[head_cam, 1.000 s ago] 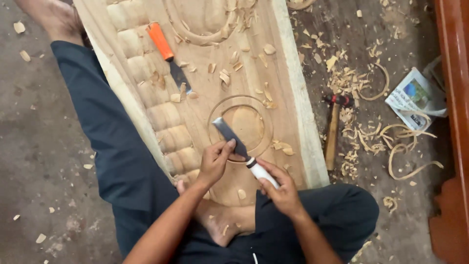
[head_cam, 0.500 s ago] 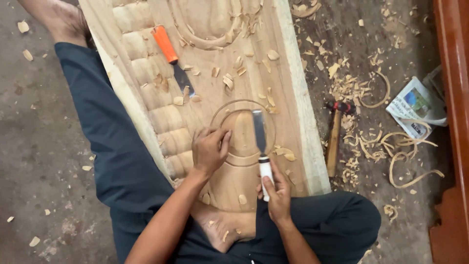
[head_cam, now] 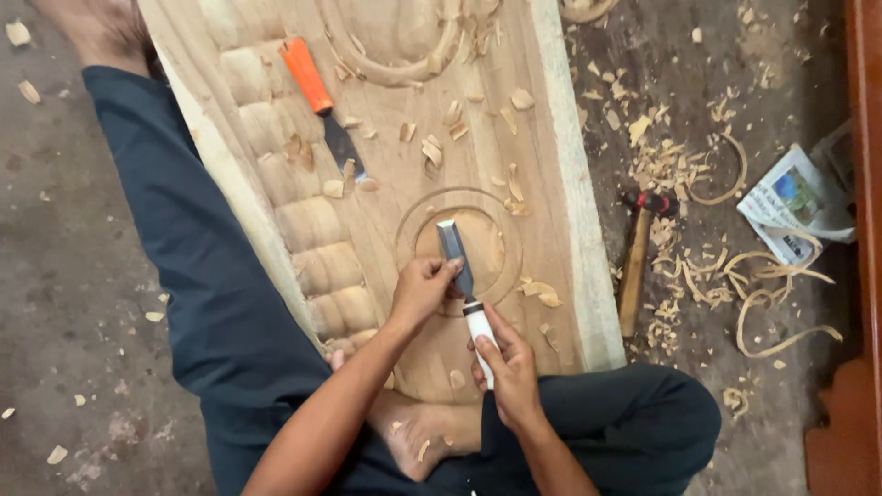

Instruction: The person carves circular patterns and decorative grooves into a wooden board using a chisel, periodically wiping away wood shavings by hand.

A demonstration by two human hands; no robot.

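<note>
Shifted leftward, chisel point(head_cam: 457, 262) blade now meets left hand point(head_cam: 423, 292); hammer point(head_cam: 636, 266) nearby.

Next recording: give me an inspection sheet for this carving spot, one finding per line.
Surface: carved wooden panel lying on a dusty floor.
Job's things: white-handled chisel, blade inside the carved circle.
Clutter: orange-handled chisel, hammer, wood shavings, printed paper.
Grippers: left hand on the blade, right hand around the handle.
Cables: nothing seen.
Surroundings: reddish wooden furniture at the right edge.
</note>
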